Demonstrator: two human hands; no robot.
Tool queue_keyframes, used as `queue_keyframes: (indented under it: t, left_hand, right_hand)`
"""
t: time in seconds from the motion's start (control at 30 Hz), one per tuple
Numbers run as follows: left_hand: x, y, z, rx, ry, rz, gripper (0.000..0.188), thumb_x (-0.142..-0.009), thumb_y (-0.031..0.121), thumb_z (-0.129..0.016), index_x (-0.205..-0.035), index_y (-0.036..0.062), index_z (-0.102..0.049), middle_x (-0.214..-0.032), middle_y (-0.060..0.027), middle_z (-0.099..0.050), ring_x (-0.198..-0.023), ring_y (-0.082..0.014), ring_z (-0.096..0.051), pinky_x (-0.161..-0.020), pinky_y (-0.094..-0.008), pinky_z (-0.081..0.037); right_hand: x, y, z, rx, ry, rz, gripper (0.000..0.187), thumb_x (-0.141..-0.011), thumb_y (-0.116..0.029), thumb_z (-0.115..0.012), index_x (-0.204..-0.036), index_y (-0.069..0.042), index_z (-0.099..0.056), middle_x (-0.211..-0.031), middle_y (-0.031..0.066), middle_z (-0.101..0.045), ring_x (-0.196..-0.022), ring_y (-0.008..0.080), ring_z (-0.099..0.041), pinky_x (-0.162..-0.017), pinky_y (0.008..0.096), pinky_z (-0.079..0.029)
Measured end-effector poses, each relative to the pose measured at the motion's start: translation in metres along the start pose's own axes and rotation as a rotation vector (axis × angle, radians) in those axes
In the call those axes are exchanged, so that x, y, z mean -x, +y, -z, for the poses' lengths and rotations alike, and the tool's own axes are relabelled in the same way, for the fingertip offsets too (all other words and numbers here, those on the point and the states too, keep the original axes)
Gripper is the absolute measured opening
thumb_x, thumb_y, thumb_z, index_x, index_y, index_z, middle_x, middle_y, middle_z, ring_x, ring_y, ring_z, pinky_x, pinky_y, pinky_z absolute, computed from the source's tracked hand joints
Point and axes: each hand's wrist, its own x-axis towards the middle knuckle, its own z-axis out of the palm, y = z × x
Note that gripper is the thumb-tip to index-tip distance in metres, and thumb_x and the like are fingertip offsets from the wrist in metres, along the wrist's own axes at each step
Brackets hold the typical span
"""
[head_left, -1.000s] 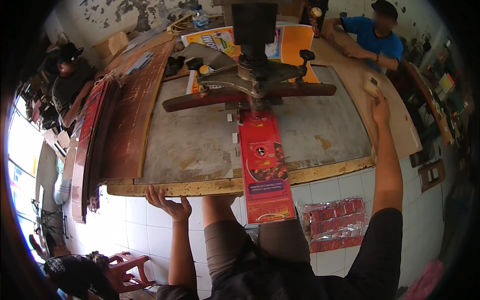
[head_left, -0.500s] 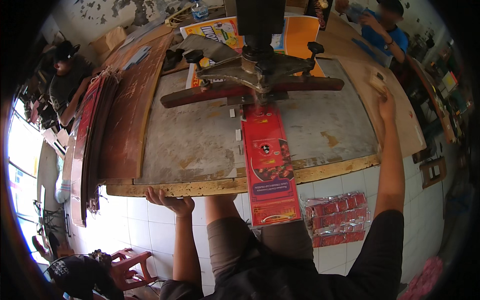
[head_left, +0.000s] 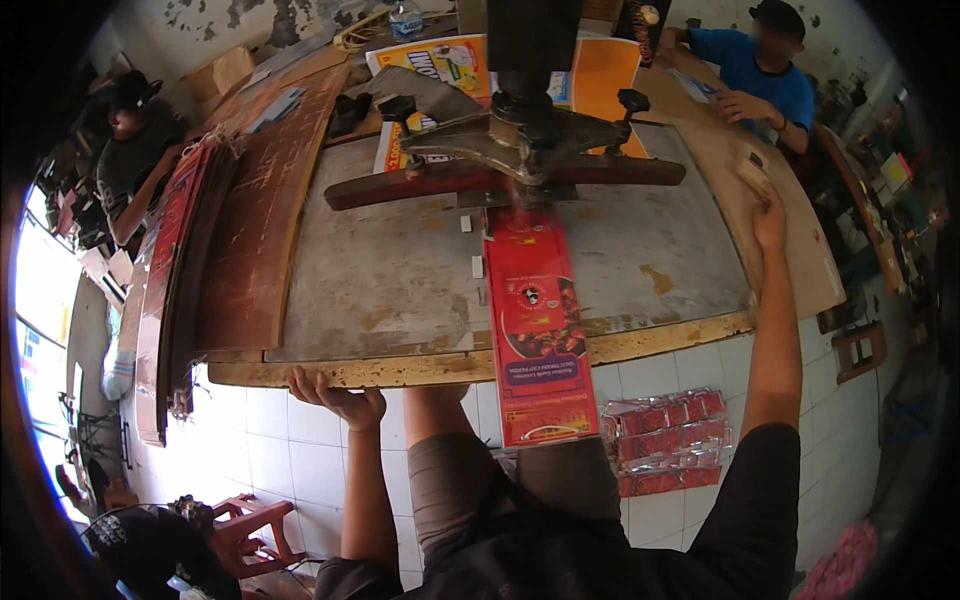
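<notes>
A long red printed packaging sleeve lies on the grey metal plate, its near end hanging past the wooden front edge over my lap. Its far end reaches under the crossbar of a dark metal press. My left hand grips the worn wooden front edge of the table, left of the sleeve, fingers curled up against it. Far to the right, my right hand is closed around the near end of a small wooden block with a dark top; its fingers are partly hidden.
A stack of reddish boards stands at the left. Bundles of red packets lie on the white-tiled floor. Printed yellow and orange sheets sit behind the press. Co-workers are at far left and far right; a red stool stands lower left.
My right hand and the wooden block have shifted slightly, the block now more tilted. The co-worker at right has lowered their hands to the table. My left hand and the sleeve stay in place.
</notes>
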Motion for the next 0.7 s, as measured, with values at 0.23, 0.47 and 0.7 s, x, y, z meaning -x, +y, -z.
queue_keyframes:
  t: [0.23,0.47,0.7]
  left_hand:
    - [-0.008,0.005,0.008,-0.033,0.0,0.011,0.078,-0.105,0.069,-0.044,-0.159,0.0146,-0.028,-0.167,-0.022,-0.026,-0.158,-0.0454,-0.019,-0.128,-0.0693,-0.01]
    - [-0.009,0.007,0.007,-0.01,-0.009,0.003,0.075,-0.106,0.064,-0.047,-0.159,0.0142,-0.028,-0.167,-0.0222,-0.028,-0.159,-0.0458,-0.019,-0.128,-0.0693,-0.011]
    - [-0.005,0.002,0.012,0.015,-0.034,0.014,0.077,-0.104,0.061,-0.053,-0.16,0.0148,-0.028,-0.169,-0.0239,-0.024,-0.157,-0.0512,-0.018,-0.123,-0.0734,-0.015]
  right_hand:
    - [0.01,-0.034,0.006,-0.001,-0.079,-0.085,0.054,-0.104,-0.019,-0.065,-0.157,-0.013,-0.053,-0.15,0.0204,-0.059,-0.137,0.0379,-0.059,-0.115,0.0456,-0.047]
    - [0.01,-0.033,0.018,0.027,-0.058,-0.137,0.048,-0.103,-0.017,-0.067,-0.15,-0.014,-0.059,-0.148,0.0149,-0.06,-0.137,0.0334,-0.06,-0.114,0.0456,-0.048]
    - [0.017,-0.046,0.019,0.039,0.013,-0.135,0.044,-0.102,-0.013,-0.067,-0.146,-0.014,-0.062,-0.145,0.013,-0.063,-0.136,0.0319,-0.061,-0.115,0.0452,-0.048]
